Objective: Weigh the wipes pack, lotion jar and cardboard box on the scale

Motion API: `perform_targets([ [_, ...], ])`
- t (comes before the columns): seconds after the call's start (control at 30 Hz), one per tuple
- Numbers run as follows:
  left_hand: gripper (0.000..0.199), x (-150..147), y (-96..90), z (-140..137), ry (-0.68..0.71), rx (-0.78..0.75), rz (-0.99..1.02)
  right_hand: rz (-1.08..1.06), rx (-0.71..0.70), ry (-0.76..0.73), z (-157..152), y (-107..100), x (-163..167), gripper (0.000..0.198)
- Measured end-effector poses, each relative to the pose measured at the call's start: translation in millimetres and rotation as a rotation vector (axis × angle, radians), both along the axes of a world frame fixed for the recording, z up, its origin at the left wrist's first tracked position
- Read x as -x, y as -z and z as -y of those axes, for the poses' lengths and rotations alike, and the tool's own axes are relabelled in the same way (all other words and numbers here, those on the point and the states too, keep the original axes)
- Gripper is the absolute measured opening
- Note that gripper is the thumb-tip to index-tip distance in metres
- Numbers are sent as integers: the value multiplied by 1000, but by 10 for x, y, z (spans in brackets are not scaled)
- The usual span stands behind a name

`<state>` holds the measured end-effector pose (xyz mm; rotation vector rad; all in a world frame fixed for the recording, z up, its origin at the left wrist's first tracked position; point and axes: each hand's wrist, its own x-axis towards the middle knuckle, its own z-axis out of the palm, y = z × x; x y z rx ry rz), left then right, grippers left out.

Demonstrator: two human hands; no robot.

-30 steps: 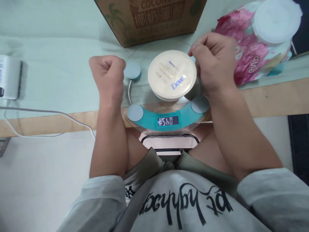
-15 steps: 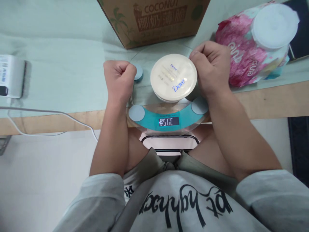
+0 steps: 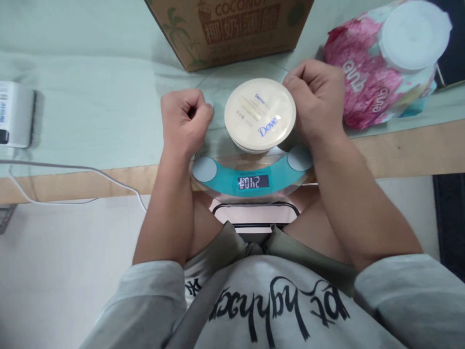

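Note:
My left hand point(image 3: 186, 121) is closed in a fist beside a round pale-blue pad of the scale, which it mostly covers. A dark gap shows inside its curled fingers, with nothing visible in it. My right hand point(image 3: 317, 99) is a tight fist too, its thumb side against or very near the rim of a round cream Dove jar point(image 3: 259, 114); I cannot tell if they touch. The jar stands between the fists on a clear glass scale with a teal band point(image 3: 225, 180). Lit digits show on the scale's small display point(image 3: 253, 182).
A brown coconut carton point(image 3: 241, 36) stands behind the jar. To the right lies a pink pouch point(image 3: 358, 72) with a white round lid point(image 3: 414, 35). A white device point(image 3: 16, 114) and a white cable point(image 3: 80, 167) are at the left. The wooden table edge point(image 3: 407, 148) runs in front.
My left fist has shifted slightly right and loosened, opening a gap in its curl and covering more of the blue pad. The display shows different characters. My right fist barely moved.

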<state>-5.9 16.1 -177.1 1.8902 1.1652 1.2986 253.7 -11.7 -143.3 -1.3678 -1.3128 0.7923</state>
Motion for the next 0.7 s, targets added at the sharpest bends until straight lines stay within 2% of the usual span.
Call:
perform_targets([
  [0.07,80,-25,-100,47,58,-45,92,-31,-3,1,0,-17,9,27],
  [0.13,74,-75,-220,133,161,-5,129,-87,1,-5,-2,-64,14,24],
  [0.17,78,-108,-273,180,223,34,116,-127,6,-7,-3,-101,13,22],
  [0.27,110,-235,-353,279,345,118,-10,-267,-13,5,-10,-245,0,21],
  [0.33,127,-321,-354,286,357,91,-60,-340,-49,21,-18,-325,-17,18],
  [0.43,135,-401,-369,258,388,34,-67,-383,-32,18,-31,-367,-49,15],
  [0.5,131,-412,-412,263,446,55,-102,-376,42,-14,-28,-362,-65,16],
  [0.6,114,-379,-458,295,499,81,-131,-354,157,-41,-7,-373,-56,15],
  [0.7,109,-273,-425,271,478,-42,-116,-346,210,0,9,-429,-13,22],
])
